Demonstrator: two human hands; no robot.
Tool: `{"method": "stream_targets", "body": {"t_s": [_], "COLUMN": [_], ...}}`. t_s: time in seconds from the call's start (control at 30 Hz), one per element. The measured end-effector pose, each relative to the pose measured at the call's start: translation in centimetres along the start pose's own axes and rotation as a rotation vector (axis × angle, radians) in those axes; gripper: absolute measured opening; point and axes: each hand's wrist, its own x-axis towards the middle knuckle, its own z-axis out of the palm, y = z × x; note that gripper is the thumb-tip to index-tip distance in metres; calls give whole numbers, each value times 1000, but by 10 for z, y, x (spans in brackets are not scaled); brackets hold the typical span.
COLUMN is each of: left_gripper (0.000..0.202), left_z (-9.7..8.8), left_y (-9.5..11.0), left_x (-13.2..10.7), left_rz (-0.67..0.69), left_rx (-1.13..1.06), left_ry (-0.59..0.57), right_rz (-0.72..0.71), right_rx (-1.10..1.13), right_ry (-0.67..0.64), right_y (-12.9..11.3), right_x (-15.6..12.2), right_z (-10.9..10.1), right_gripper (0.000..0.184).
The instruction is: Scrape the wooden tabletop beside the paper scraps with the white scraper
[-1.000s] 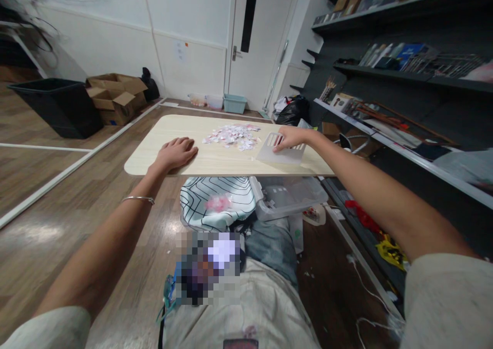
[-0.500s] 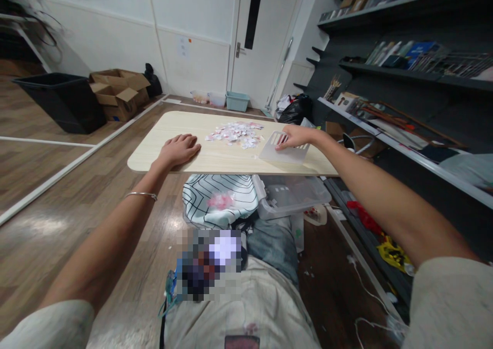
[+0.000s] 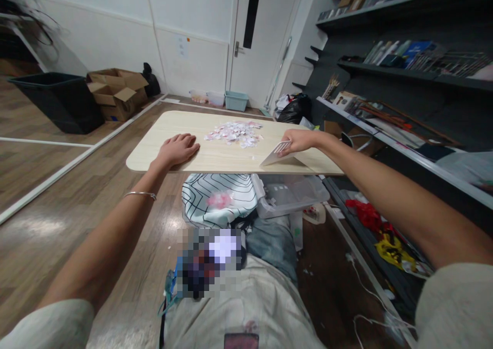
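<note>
A heap of small white and pinkish paper scraps point(image 3: 235, 133) lies at the middle of a pale wooden board point(image 3: 165, 128) with rounded corners. To the right of the heap, my right hand point(image 3: 299, 140) grips a white slotted plastic scraper point(image 3: 275, 155) by its slotted edge. The scraper stands tilted, its lower edge at the board's surface. My left hand point(image 3: 178, 150) lies flat on the left part of the board, fingers stretched out and holding nothing. One tiny white scrap sits between the heap and the scraper.
Below the board's near edge are a clear plastic bin point(image 3: 292, 197) and a line-patterned cloth point(image 3: 215, 185) with a pink patch. Dark shelves point(image 3: 404, 108) line the right side. A black bin point(image 3: 57, 102) and cardboard boxes point(image 3: 117, 95) stand on the floor at left.
The scraper has turned from facing me broadly to a steeper, more edge-on tilt in my right hand. My left hand stays in the same place on the board.
</note>
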Motion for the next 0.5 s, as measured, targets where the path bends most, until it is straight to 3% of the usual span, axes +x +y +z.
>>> {"method": "stream_targets", "body": {"t_s": [0.23,0.5], "left_gripper": [65,63], "left_z": [-1,-2], "left_y": [1,1], "left_x": [-1,-1], "left_rz": [-12,-4], "left_rx": [-9,-30], "left_ry": [-6,3], "right_rz": [59,19], "right_rx": [-28,-77], "right_ry": [132,25], "right_y": [-4,6], "right_x": [16,10], "right_z": [-3,-1], "right_gripper": [77,71]}}
